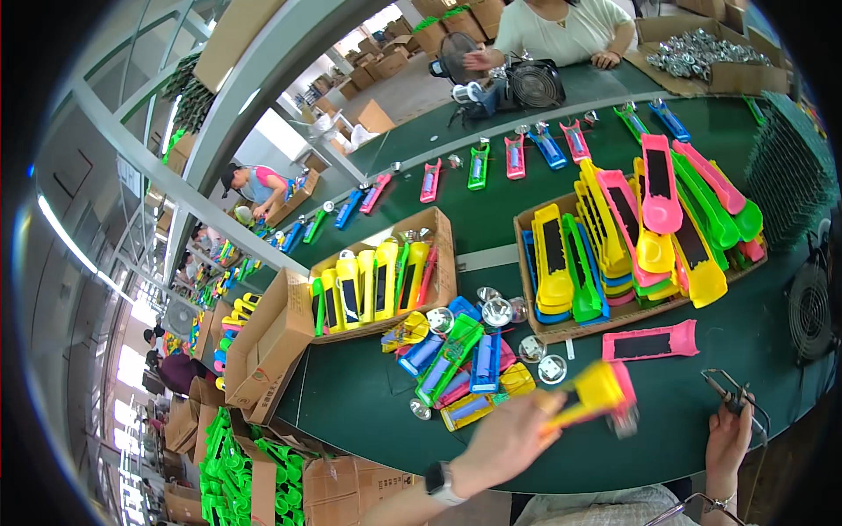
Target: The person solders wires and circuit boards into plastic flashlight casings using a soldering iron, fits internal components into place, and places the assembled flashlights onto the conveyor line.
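My left hand [513,437], with a watch on its wrist, is closed around a yellow and pink flashlight casing [596,390], blurred by motion; a silvery part hangs at its far end. At the right my right hand [730,434] grips a thin dark tool with a metal rod and cord [730,396], its kind not plain. Beyond the hands lies a pink casing half [649,340] with a black panel. Left of it is a pile of open flashlight bodies [452,359] in green, blue, pink and yellow, with round silvery reflectors [552,369] around them.
A carton [548,333] overflows with coloured casing halves; another carton [447,272] holds yellow and green flashlights. Behind them runs a row of flashlight bodies [478,167]. A fan [809,302] stands at the right edge. Across the table sits a person [561,35]; others work farther left.
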Demonstrator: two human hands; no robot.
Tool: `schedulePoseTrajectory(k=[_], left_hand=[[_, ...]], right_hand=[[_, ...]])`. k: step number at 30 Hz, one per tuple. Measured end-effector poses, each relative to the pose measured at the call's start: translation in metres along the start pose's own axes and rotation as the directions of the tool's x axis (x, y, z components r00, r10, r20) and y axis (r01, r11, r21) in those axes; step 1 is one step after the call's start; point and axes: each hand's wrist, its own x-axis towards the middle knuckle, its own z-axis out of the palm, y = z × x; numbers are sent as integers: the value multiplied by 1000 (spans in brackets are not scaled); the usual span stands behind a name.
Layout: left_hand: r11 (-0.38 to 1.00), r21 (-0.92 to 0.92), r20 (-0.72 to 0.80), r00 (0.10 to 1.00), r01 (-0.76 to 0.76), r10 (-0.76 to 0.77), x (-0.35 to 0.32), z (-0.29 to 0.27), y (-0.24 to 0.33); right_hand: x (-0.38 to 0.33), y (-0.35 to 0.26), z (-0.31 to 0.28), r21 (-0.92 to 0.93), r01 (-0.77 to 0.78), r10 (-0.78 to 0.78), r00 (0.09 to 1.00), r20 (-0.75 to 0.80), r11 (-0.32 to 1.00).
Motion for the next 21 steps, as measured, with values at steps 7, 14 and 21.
schedulePoseTrajectory(k=[7, 14, 21], left_hand=[[808, 219, -586, 736, 547, -340, 48, -118, -128], [365, 772, -236, 767, 521, -596, 104, -126, -167], [576, 720, -134, 892, 386, -431, 254, -141, -161]], right_hand=[[0, 6, 9, -34, 11, -13, 998, -67, 999], [0, 7, 4, 11, 18, -17, 994, -107, 1000], [-11, 9, -40, 28, 15, -7, 957, -289, 999]])
